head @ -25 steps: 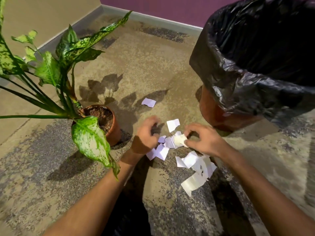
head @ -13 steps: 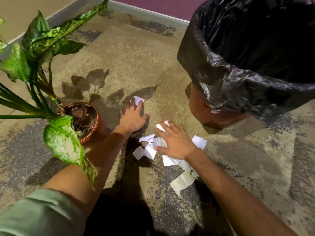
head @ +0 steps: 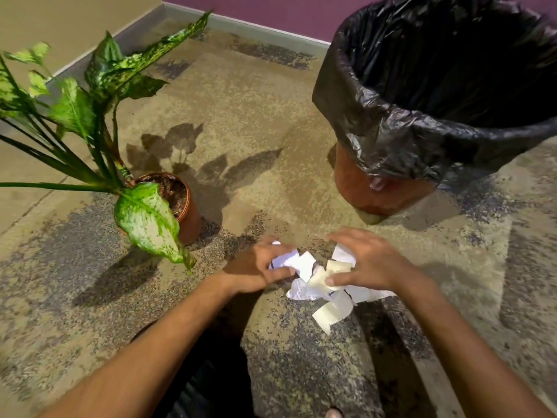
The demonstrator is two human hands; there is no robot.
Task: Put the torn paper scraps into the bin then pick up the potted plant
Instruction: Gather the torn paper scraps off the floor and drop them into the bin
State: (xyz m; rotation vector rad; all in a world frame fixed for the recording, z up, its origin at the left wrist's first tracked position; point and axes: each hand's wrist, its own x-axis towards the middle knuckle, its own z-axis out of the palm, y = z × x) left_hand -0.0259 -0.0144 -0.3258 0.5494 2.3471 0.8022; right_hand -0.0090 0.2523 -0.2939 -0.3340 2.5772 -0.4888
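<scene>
Paper scraps (head: 333, 313) lie on the carpet (head: 256, 116) right before you; your left hand (head: 256, 268) curls around several, your right hand (head: 366, 262) pinches others, hiding part of the pile. Farther off, the potted plant (head: 180, 200) stands left and the bin (head: 376, 191) right, its rim cut off.

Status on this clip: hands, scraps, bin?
Left hand closed on scraps. Right hand gathering paper scraps on carpet. Bin waiting; potted plant untouched. Nothing blocking.
</scene>
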